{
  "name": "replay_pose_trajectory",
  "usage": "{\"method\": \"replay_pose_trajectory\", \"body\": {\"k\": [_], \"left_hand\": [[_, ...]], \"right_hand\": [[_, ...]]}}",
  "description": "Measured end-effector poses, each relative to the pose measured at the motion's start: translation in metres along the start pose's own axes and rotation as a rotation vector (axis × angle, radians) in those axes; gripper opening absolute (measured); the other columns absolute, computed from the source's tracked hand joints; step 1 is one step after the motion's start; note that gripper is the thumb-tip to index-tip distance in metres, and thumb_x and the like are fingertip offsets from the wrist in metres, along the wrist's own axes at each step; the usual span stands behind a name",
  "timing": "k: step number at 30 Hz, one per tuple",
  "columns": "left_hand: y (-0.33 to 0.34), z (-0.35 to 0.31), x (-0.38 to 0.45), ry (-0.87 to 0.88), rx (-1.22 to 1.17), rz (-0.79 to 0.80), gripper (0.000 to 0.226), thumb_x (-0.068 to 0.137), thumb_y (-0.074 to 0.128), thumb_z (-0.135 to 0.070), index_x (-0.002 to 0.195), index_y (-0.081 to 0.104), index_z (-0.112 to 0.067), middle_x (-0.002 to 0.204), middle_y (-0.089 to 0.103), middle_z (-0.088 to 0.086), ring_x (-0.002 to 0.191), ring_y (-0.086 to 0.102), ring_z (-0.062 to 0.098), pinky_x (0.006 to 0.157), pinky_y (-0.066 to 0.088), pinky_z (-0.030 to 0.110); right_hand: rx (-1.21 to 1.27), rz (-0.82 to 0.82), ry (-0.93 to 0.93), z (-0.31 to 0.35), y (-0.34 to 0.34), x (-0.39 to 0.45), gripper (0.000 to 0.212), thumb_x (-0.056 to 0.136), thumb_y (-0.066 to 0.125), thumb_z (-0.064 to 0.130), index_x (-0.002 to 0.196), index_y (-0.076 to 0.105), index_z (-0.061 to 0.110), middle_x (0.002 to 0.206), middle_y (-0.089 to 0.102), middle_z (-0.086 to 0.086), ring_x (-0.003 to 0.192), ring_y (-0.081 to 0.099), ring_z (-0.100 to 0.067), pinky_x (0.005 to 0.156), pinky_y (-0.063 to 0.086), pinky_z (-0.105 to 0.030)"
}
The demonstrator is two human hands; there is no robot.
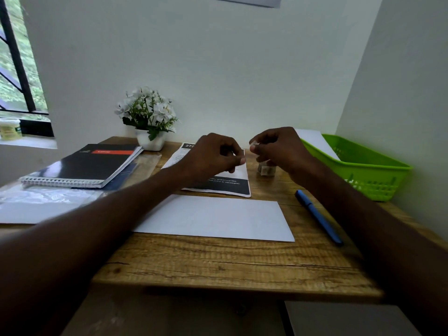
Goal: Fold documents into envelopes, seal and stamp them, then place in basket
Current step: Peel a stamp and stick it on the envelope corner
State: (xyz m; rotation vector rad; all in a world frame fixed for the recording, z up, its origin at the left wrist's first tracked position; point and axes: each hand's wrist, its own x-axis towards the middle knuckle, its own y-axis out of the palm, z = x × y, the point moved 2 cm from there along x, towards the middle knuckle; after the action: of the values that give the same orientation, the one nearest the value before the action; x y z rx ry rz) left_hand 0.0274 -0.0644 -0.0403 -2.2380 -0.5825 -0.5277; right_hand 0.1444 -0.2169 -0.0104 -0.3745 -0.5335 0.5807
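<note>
A white envelope (218, 219) lies flat on the wooden desk (230, 263) in front of me. Behind it lies a printed black-and-white sheet (232, 187), partly hidden by my left hand (215, 154), whose fingers are curled with thumb and forefinger pinched; whether they hold anything cannot be told. My right hand (278, 146) hovers beside it and pinches a small pale stamp (254, 143) between thumb and fingertips. A small stack of stamps (266, 169) sits on the desk under my right hand. The green basket (368, 173) stands at the right with a white envelope (315, 139) in it.
A blue pen (317, 215) lies right of the envelope. A black spiral notebook (89, 166) and clear plastic sleeves (43, 197) lie at the left. A potted white flower (148, 117) stands at the back by the wall. The desk's front edge is close to me.
</note>
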Motion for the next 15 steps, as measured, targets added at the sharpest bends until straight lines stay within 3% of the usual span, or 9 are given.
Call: {"method": "replay_pose_trajectory", "body": {"k": [4,7,12,15], "left_hand": [[0.006,-0.008,-0.001,0.034,-0.016,0.230,0.009,0.086,0.083,-0.026,0.089,0.080,-0.018,0.082,0.077,-0.004,0.074,0.065,0.003,0.065,0.045,0.010],[0.008,-0.008,-0.003,0.044,0.014,0.322,0.011,0.085,0.084,-0.028,0.091,0.080,-0.019,0.092,0.077,-0.003,0.077,0.061,0.000,0.066,0.043,0.009],[0.013,-0.009,-0.005,0.056,-0.004,0.399,0.012,0.084,0.086,-0.024,0.093,0.080,-0.020,0.095,0.077,-0.010,0.080,0.060,0.001,0.068,0.045,0.012],[0.017,-0.012,-0.007,0.054,0.009,0.430,0.014,0.082,0.087,-0.028,0.094,0.080,-0.024,0.098,0.076,-0.008,0.080,0.057,0.000,0.068,0.042,0.010]], "right_hand": [[0.042,0.027,0.102,0.005,-0.010,-0.009,0.007,0.081,0.082,0.003,0.087,0.079,0.001,0.088,0.078,-0.017,0.078,0.078,-0.032,0.069,0.065,-0.037],[0.044,0.115,0.181,0.014,-0.022,-0.020,0.015,0.079,0.084,0.006,0.093,0.079,0.003,0.088,0.079,-0.015,0.078,0.078,-0.028,0.053,0.056,-0.023],[-0.011,0.258,0.267,0.009,-0.037,-0.042,0.029,0.083,0.081,0.003,0.106,0.077,0.019,0.090,0.079,-0.006,0.081,0.075,-0.018,0.068,0.060,-0.029],[-0.078,0.245,0.235,0.006,-0.037,-0.055,0.016,0.083,0.082,0.006,0.098,0.081,0.012,0.086,0.079,-0.008,0.076,0.075,-0.015,0.068,0.062,-0.028]]}}
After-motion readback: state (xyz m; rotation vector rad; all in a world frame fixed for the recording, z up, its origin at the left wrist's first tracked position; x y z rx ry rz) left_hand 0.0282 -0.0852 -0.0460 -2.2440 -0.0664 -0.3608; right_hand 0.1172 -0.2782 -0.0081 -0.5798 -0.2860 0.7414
